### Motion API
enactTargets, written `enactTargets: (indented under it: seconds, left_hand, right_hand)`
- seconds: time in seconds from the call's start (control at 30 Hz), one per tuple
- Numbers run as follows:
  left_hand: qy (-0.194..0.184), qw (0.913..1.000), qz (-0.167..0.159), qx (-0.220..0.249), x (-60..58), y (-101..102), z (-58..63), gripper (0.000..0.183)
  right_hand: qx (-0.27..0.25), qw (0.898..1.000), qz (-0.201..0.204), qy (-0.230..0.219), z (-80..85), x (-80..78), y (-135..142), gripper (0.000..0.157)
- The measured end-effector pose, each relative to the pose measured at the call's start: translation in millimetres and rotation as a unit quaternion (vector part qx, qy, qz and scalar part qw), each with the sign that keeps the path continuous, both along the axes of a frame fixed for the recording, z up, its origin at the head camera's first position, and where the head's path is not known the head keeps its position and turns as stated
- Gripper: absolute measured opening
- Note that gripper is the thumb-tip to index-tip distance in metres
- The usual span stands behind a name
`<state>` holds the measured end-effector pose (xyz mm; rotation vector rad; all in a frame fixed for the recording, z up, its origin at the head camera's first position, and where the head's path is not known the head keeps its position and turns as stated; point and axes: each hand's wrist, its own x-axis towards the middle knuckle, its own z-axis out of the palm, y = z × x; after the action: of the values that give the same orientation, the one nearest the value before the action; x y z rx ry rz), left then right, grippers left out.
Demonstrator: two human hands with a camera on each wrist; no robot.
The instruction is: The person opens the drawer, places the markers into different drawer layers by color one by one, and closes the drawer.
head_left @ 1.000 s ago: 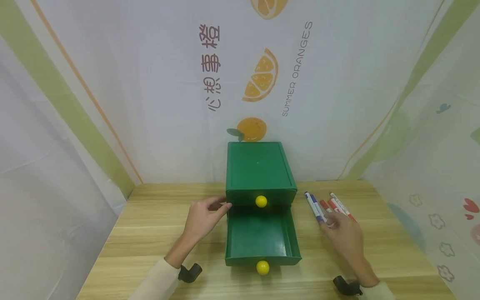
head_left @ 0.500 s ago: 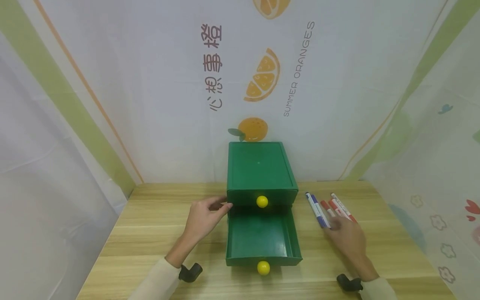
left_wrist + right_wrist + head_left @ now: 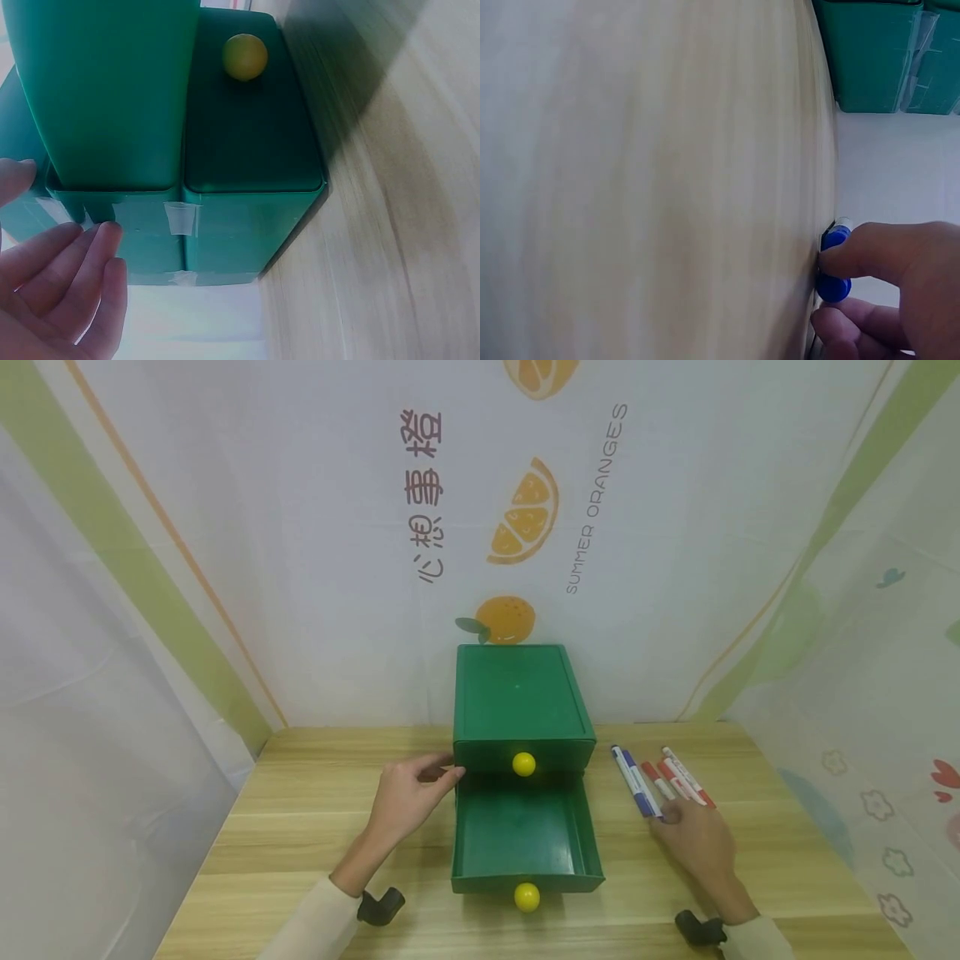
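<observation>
A green drawer cabinet (image 3: pixel 521 693) stands on the table, its lower drawer (image 3: pixel 517 839) pulled out and bare inside. Yellow ball knobs (image 3: pixel 527 897) are on the drawer fronts. My left hand (image 3: pixel 405 797) rests at the cabinet's left side; in the left wrist view its fingers (image 3: pixel 90 266) are relaxed beside the taped wall. To the right, my right hand (image 3: pixel 697 843) is at the near ends of two blue-capped markers (image 3: pixel 633 781). In the right wrist view, the thumb lies over the blue caps (image 3: pixel 832 289) and the other fingers curl close below.
Several red markers (image 3: pixel 678 781) lie just right of the blue ones on the wooden table (image 3: pixel 322 827). A white curtain (image 3: pixel 337 568) printed with oranges hangs behind. Another patterned curtain (image 3: pixel 885 760) borders the right side.
My right hand has shifted slightly right and lowered onto the near ends of the blue markers. The left hand and the drawer have stayed in place.
</observation>
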<state>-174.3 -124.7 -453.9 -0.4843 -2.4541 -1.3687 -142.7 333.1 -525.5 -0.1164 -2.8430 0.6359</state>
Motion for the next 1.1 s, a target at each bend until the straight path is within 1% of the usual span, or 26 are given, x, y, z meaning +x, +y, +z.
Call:
enactTargets:
  seconds: [0.13, 0.3, 0.47, 0.57, 0.73, 0.93, 1.1]
  left_hand:
    - [-0.004, 1.0, 0.002, 0.0, 0.8, 0, 0.6, 0.026]
    - [0.0, 1.0, 0.0, -0.001, 0.2, 0, 0.1, 0.026]
    - [0.001, 1.0, 0.0, -0.004, 0.2, 0, 0.5, 0.025]
    - [-0.001, 1.0, 0.001, -0.003, 0.4, 0, 0.4, 0.026]
    - [-0.006, 1.0, 0.002, -0.002, 0.6, 0, 0.9, 0.026]
    - [-0.007, 1.0, 0.0, -0.001, 0.0, 0, 1.1, 0.027]
    - [-0.009, 1.0, -0.002, -0.002, 0.5, 0, 2.9, 0.027]
  right_hand:
    - [0.008, 1.0, 0.0, -0.006, 0.1, -0.8, 1, 0.029]
    - [0.019, 1.0, 0.004, -0.009, -0.3, -1.9, 2, 0.03]
    - [0.021, 1.0, -0.007, -0.013, 1.3, -3.3, 5, 0.032]
    - [0.02, 1.0, -0.019, -0.006, 2.9, -4.3, 7, 0.033]
    - [0.019, 0.999, -0.032, 0.021, 5.5, -6.8, 11, 0.034]
    - [-0.003, 0.998, -0.05, 0.026, 8.2, -8.0, 16, 0.031]
    - [-0.019, 0.998, -0.05, 0.034, 13.4, -6.9, 17, 0.031]
